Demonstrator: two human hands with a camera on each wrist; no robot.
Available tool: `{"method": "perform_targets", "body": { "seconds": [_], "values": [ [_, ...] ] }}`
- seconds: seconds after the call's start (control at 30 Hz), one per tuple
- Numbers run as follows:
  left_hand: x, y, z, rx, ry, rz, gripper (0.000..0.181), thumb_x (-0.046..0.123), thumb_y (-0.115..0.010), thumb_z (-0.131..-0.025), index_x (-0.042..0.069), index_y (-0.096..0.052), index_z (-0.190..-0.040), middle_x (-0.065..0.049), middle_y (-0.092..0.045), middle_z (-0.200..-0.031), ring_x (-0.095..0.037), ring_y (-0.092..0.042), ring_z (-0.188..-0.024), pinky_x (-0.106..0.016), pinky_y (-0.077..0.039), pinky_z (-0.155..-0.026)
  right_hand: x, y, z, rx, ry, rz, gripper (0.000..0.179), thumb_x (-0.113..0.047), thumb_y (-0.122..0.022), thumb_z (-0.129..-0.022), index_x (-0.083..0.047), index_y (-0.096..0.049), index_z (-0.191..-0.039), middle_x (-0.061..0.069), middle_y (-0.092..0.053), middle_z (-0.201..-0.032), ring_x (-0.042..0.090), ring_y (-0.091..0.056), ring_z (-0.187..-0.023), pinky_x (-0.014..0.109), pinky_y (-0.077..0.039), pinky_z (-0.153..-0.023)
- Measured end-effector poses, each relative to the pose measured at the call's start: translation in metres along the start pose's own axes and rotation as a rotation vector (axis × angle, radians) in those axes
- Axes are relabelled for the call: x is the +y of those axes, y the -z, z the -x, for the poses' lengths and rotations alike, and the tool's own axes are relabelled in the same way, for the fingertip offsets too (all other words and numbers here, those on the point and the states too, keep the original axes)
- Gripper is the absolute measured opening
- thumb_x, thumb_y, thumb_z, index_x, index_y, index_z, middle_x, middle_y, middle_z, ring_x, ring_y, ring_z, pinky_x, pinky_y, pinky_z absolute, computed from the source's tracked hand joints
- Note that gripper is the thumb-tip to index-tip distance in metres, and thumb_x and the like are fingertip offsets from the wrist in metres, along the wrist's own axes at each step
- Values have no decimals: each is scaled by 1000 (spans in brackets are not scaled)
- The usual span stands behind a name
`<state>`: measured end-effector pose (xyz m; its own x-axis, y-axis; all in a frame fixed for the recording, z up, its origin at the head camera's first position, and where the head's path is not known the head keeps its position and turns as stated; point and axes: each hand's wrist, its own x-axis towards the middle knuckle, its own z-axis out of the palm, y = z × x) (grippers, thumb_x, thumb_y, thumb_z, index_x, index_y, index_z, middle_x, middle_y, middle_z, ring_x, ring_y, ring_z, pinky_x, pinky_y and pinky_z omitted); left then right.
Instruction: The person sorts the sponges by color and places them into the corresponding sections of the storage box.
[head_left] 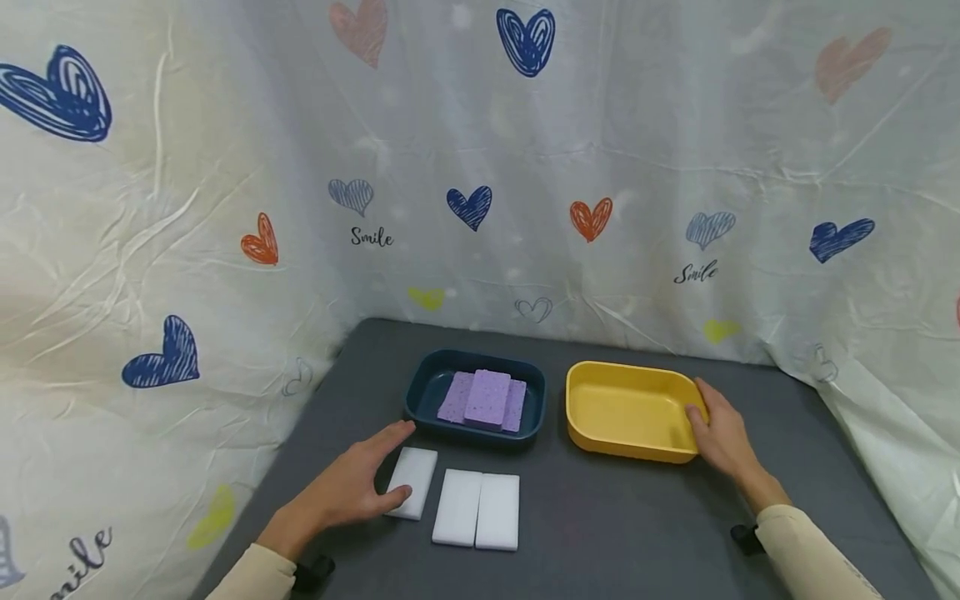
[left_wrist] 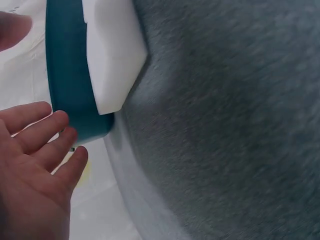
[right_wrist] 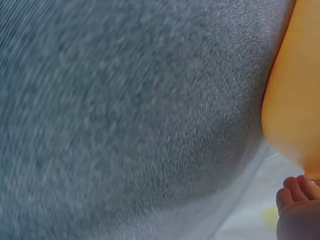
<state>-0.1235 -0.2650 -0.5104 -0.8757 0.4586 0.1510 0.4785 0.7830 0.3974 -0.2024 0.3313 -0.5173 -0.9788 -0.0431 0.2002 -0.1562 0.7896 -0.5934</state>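
My left hand [head_left: 351, 485] hovers with fingers and thumb spread beside a white sponge block [head_left: 417, 470], its fingertips near the corner of a dark blue tray [head_left: 421, 402]. The left wrist view shows that palm holding nothing. Several purple sponges [head_left: 487, 398] lie inside the blue tray, one stacked over the others. Two more white sponges, a left one [head_left: 457, 507] and a right one [head_left: 498, 512], lie side by side in front of it. At the right, my right hand [head_left: 723, 435] grips the end of a yellow tray [head_left: 622, 408], thumb over the rim and fingers outside.
A dark grey cloth [head_left: 592, 525] covers the table under both trays. Behind and to the left hangs a white curtain [head_left: 420, 125] printed with hearts, meeting the table's back edge. Black straps [head_left: 747, 539] sit at the wrists.
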Motion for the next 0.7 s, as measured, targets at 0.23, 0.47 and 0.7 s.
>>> {"method": "perform_targets", "body": {
  "seconds": [0.23,0.47,0.7],
  "values": [
    [0,-8,1,-81,15,-6,89,35,-84,-89,-1,-48,-162,-18,-52,-167,-42,-48,-156,-65,-46,-120,5,-1,0,-9,-144,-148,58,-16,-38,-116,8,-29,-168,36,-39,-168,55,-43,-153,68,-39,-122],
    [0,-9,0,-153,18,16,87,27,-81,-87,-3,-48,-161,-20,-52,-166,-42,-51,-153,-65,-45,-120,7,-6,2,-22,-229,-206,58,-13,-36,-115,4,-27,-170,35,-38,-170,53,-44,-154,66,-41,-122],
    [4,-10,-3,-198,18,34,85,26,-82,-86,-2,-50,-160,-19,-53,-165,-41,-53,-152,-65,-46,-119,6,-6,0,-57,-229,-225,61,-8,-39,-113,5,-23,-171,35,-35,-171,52,-44,-153,66,-43,-121]
  ]
}}
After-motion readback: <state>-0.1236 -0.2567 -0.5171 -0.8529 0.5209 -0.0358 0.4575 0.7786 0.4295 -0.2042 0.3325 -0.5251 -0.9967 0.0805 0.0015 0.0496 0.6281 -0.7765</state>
